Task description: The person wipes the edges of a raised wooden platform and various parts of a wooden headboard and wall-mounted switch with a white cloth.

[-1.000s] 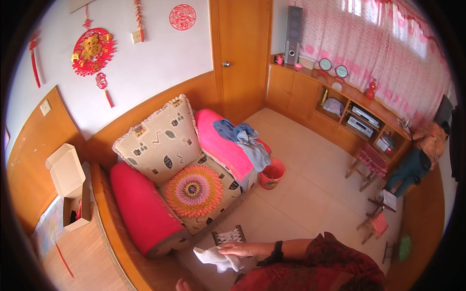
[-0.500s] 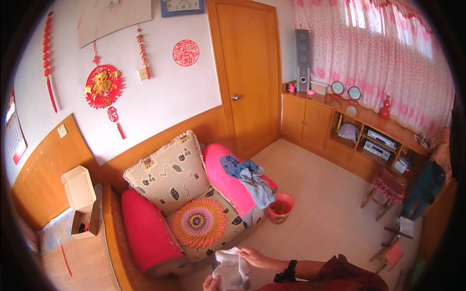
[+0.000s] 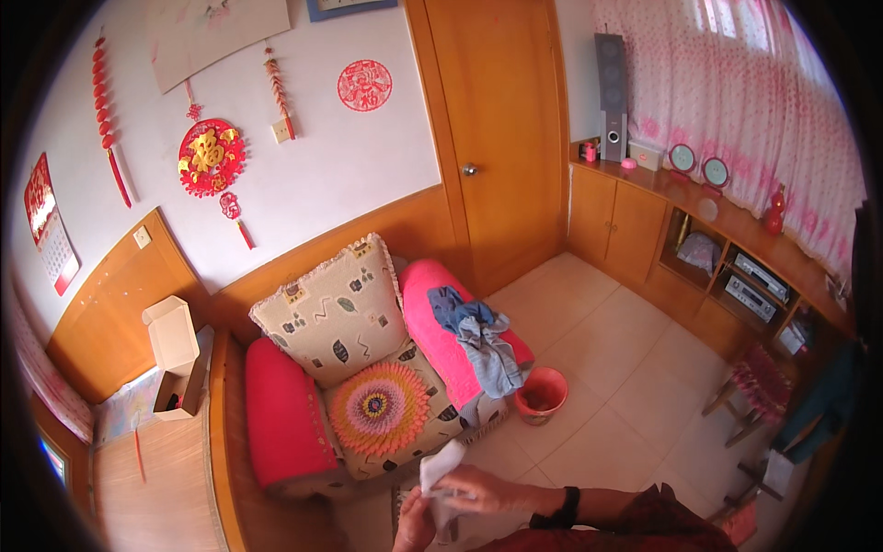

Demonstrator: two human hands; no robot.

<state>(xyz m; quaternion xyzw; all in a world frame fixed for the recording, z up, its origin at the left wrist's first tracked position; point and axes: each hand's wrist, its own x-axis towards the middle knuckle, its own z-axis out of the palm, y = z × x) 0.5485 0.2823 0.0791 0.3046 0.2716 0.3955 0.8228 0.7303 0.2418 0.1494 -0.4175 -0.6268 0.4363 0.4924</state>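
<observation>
A small white cloth (image 3: 443,463), its exact kind unclear, is held in front of me at the lower middle, before the armchair. My left hand (image 3: 415,524) pinches its near left edge, fingers closed. From the right, my right hand (image 3: 481,488) reaches across it with bent fingers gripping the fabric; a dark band is on that wrist. Part of the cloth sticks up above the hands and a greyish part hangs below them. Nearest the hands is the armchair seat, with a round, multicoloured petal-pattern mat (image 3: 375,405) on it.
Blue and grey clothes (image 3: 478,336) drape over the armchair's pink right arm (image 3: 432,281). A red bucket (image 3: 543,394) stands on the tiled floor beside it. An open cardboard box (image 3: 179,382) sits on the table at left. Stools (image 3: 760,382) and a low cabinet (image 3: 635,221) line the right side.
The cloth has gone from spread between both hands to bunched and raised. My hands have come closer together, the right one now over the cloth. The view has shifted slightly left.
</observation>
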